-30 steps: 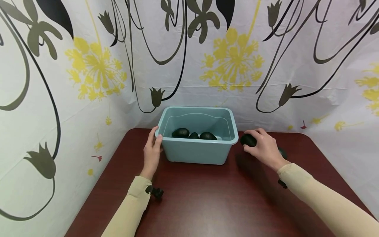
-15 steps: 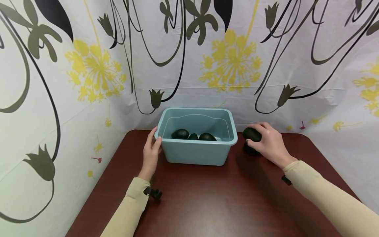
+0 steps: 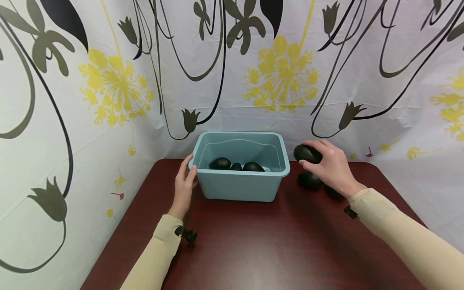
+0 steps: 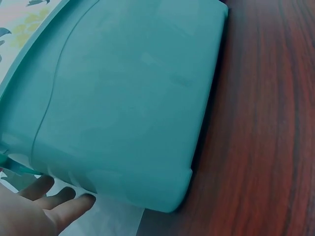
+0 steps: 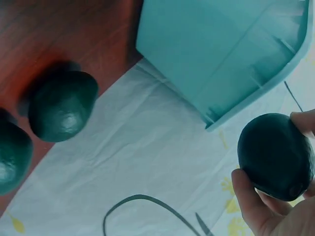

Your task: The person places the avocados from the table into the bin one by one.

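My right hand holds a dark green avocado between thumb and fingers, raised right of the light blue plastic bin. The same held avocado fills the grip in the right wrist view. Below that hand, two more avocados lie on the table, one nearer the bin and one partly hidden by the wrist. Several avocados show inside the bin; the front wall hides their lower parts. My left hand holds the bin's left end at the rim, its fingers against the wall.
The bin stands on a dark red-brown wooden table, close to its back edge. A white curtain with yellow and grey flower prints hangs behind and at both sides.
My right hand has lifted the avocado upward, after shifting slightly right. The two avocados beneath it now show more fully. The left hand stays at the bin's rim.
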### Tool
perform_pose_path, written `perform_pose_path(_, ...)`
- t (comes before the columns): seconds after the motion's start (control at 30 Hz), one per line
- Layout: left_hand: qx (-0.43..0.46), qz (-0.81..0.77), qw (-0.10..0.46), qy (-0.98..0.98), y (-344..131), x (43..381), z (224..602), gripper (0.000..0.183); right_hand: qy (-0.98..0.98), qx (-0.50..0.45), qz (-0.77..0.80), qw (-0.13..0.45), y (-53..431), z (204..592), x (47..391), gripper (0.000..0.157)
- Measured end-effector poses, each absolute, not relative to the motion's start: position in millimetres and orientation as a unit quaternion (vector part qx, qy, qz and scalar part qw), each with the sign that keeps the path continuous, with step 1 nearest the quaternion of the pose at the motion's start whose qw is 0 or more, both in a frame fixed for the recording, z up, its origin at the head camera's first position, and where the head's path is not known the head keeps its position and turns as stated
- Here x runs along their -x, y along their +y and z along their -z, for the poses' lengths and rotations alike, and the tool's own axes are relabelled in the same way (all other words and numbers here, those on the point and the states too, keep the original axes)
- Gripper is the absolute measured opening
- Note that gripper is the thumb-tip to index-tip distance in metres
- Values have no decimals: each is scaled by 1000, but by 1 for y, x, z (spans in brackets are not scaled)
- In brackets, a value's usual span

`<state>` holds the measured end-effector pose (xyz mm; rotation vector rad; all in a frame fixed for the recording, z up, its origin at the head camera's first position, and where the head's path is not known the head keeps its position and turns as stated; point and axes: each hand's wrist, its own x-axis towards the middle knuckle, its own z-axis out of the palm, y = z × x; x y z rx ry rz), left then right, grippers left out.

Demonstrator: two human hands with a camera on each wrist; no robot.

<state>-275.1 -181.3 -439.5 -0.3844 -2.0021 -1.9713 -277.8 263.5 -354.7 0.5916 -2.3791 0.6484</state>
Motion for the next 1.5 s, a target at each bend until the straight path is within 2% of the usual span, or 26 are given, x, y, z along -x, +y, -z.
perform_pose_path(0.73,158,689,134,-694,-191,280,434,56,-872,-272,-256,316,238,311,273,53)
perform_pose_path(1.27,158,658,65,-734,-203,279,428,57,-874,-285,-276,280,223,302,271,53)
perform_pose_path(1.5,162,669,59,-723,-212,293,446,56,-876,-297,-285,252,215,298,275,53)
